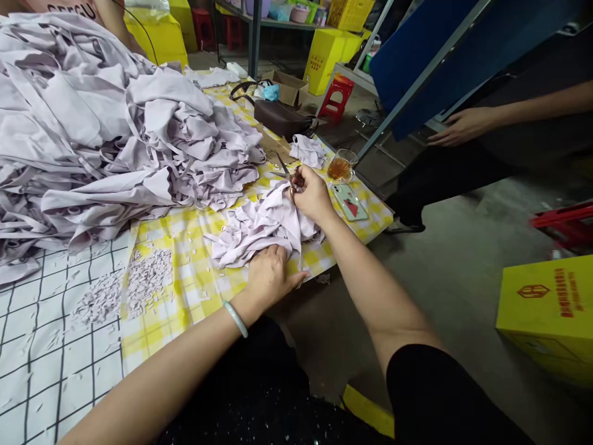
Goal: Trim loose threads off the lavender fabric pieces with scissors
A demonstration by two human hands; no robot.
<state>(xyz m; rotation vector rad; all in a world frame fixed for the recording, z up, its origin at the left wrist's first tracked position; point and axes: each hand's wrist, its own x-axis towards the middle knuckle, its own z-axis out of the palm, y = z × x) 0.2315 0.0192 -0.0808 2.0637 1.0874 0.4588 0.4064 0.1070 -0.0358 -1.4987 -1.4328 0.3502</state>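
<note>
A crumpled pale lilac garment (pixel 259 228) lies on the yellow checked tablecloth (pixel 185 290) in front of me. My left hand (pixel 271 275) rests on its near edge, fingers curled down onto the cloth. My right hand (pixel 311 193) is closed round a pair of scissors (pixel 283 167) whose blades point up and away, at the garment's far edge. A pale green bangle (pixel 235 318) sits on my left wrist.
A big heap of the same lilac garments (pixel 106 123) fills the table's left. Small cut scraps (pixel 139 284) lie on the cloth. A glass of tea (pixel 341 165), a phone (pixel 349 202) and a brown bag (pixel 280 116) sit near the right edge. Another person's hand (pixel 461 127) is at the right.
</note>
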